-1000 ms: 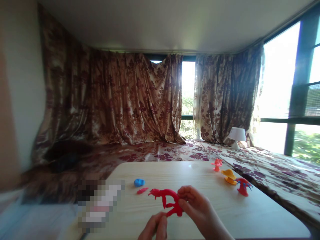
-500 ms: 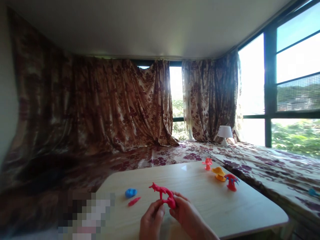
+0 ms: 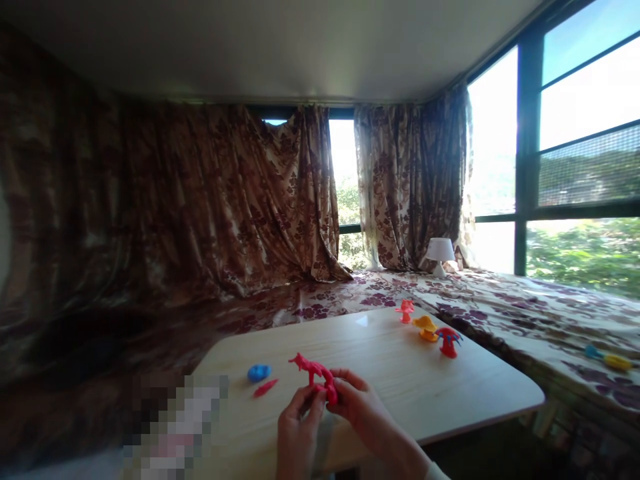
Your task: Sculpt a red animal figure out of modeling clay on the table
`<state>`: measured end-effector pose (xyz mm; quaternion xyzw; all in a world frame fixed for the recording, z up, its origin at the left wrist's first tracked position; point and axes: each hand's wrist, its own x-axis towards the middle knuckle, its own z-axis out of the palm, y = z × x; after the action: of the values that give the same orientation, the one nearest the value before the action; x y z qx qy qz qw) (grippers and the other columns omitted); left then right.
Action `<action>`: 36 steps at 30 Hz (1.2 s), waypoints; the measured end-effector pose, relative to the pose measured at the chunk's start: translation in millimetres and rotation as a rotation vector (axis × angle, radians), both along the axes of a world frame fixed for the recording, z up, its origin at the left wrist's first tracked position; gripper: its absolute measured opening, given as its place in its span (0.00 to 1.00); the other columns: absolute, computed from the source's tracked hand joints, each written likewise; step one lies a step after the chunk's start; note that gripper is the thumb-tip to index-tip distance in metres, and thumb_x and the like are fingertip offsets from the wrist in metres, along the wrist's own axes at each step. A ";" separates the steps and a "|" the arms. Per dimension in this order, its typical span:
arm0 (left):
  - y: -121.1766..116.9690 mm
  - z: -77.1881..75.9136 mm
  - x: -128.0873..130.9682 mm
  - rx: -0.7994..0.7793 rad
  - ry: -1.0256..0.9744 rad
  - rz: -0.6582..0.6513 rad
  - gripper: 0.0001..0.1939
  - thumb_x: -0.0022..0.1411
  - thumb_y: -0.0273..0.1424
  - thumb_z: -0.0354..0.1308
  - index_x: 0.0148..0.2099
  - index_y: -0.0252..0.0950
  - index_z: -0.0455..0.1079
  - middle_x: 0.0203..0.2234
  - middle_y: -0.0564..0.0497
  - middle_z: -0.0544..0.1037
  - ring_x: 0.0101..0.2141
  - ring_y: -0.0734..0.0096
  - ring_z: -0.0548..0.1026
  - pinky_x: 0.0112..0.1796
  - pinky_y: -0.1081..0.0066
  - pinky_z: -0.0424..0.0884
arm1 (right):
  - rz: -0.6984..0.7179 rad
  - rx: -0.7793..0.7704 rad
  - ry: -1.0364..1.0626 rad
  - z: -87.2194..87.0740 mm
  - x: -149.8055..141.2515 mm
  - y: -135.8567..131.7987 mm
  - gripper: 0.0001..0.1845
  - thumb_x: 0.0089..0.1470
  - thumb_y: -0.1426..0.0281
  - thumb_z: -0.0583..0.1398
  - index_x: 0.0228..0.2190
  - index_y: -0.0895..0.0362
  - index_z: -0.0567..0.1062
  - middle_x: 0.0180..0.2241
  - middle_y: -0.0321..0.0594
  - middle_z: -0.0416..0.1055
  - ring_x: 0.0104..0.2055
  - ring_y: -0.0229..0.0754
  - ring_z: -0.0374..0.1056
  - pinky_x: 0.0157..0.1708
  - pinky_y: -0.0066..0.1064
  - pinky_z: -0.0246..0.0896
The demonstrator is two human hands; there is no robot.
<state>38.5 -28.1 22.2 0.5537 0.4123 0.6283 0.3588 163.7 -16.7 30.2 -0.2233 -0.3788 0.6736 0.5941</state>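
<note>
A red plastic dinosaur-like toy (image 3: 314, 373) is held just above the light wooden table (image 3: 380, 387) near its front edge. My right hand (image 3: 357, 405) is closed on its rear part. My left hand (image 3: 300, 427) pinches it from the left, fingers curled against its underside. On the table to the left of the toy lie a small blue piece (image 3: 259, 372) and a small red piece (image 3: 265, 387).
Three small toys stand near the table's far right corner: a pink-red one (image 3: 405, 310), an orange one (image 3: 426, 327) and a red-and-blue one (image 3: 448, 341). A white lamp (image 3: 440, 255) sits by the curtains. A patterned cloth (image 3: 525, 313) covers the ledge around the table.
My left hand rose from the table edge and closed on the red toy with the right. The view has swung right, so the table and toys sit further left and lower.
</note>
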 end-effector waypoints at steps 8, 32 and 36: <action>0.2 3.4 2.6 -0.042 -0.040 0.051 0.13 0.44 0.38 0.64 0.30 0.34 0.75 0.26 0.50 0.80 0.30 0.64 0.76 0.33 0.72 0.71 | -0.095 0.089 -0.220 -0.9 -2.4 -2.3 0.12 0.44 0.65 0.63 0.31 0.60 0.77 0.25 0.37 0.72 0.24 0.32 0.63 0.23 0.22 0.54; 33.8 -10.0 -4.7 -0.229 -0.491 -0.077 0.22 0.32 0.41 0.70 0.31 0.35 0.74 0.25 0.48 0.80 0.28 0.66 0.77 0.30 0.72 0.72 | -0.148 -0.032 -0.084 -8.9 5.4 16.8 0.20 0.33 0.58 0.68 0.27 0.59 0.75 0.25 0.40 0.72 0.25 0.40 0.69 0.24 0.29 0.61; 29.0 -5.9 -1.4 -0.218 -0.433 -0.018 0.23 0.34 0.42 0.69 0.31 0.33 0.71 0.21 0.48 0.79 0.24 0.67 0.77 0.27 0.72 0.72 | -0.420 0.107 -0.291 -9.3 13.8 20.3 0.20 0.34 0.56 0.67 0.25 0.59 0.75 0.20 0.36 0.68 0.22 0.38 0.64 0.19 0.27 0.56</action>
<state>37.1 0.8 16.2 0.3675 0.3863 0.6808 0.5021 177.4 3.5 20.8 -0.3600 -0.4407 0.4751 0.6711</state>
